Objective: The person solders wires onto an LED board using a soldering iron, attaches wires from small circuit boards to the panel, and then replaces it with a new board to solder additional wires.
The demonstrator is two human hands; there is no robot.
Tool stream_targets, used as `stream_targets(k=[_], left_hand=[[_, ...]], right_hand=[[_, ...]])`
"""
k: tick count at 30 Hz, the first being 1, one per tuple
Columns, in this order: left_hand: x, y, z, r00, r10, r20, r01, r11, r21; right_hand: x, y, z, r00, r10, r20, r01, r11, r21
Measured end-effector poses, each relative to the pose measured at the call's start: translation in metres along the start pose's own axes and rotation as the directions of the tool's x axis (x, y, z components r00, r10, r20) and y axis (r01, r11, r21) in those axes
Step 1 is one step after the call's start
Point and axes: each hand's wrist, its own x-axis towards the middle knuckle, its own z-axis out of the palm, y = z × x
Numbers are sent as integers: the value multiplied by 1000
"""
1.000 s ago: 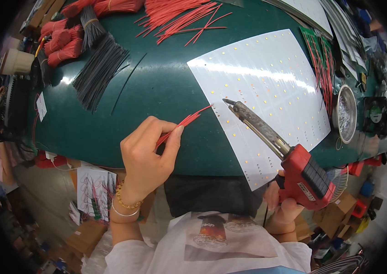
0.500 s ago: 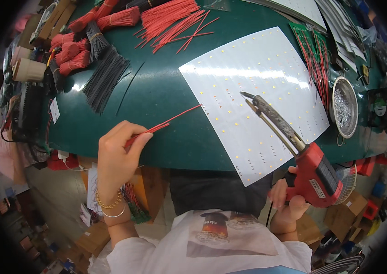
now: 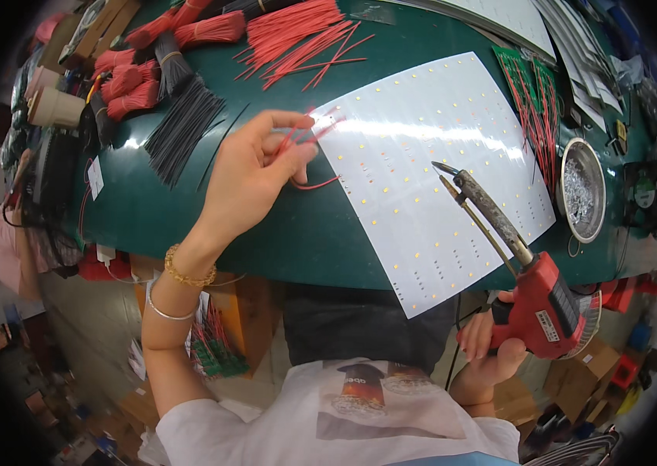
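Observation:
Between the fingers of my left hand [image 3: 251, 175] are several thin red wires [image 3: 319, 186], held at the left edge of a white LED circuit board [image 3: 452, 167]. One of them bends in a loop and its end meets the board's edge, near a row of small holes. The board lies flat and carries small yellow chips. My right hand [image 3: 491, 335], at the lower right, is closed round the handle of a red soldering gun [image 3: 547, 307]. Its long metal tip points up and left over the board, seemingly without touching it.
On the green table [image 3: 188, 237], black wires [image 3: 185, 128] and loose red wires [image 3: 289, 43] lie at the far left and back. Green circuit boards [image 3: 526, 81] with red wires rest right of the white board, beside a metal bowl [image 3: 583, 190] of shiny bits.
My left hand has moved right and away from me to the white board's upper left edge, and the straight wire is now bent. The soldering gun has shifted slightly right and toward me.

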Motion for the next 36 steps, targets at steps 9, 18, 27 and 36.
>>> stream_targets(k=[9,18,27,36], left_hand=[[-6,-3,7,992,-90,86,70,975,211],[-8,-7,8,997,-65,34,58,982,179],[0,1,-7,982,-185,35,188,976,-108],[0,-1,-12,977,-201,76,212,961,-179]], right_hand=[[1,1,13,996,83,-26,-85,988,-129],[9,3,30,989,137,-54,-144,972,-184],[4,4,23,991,116,-60,-124,980,-154],[3,4,17,993,100,-57,-106,987,-120]])
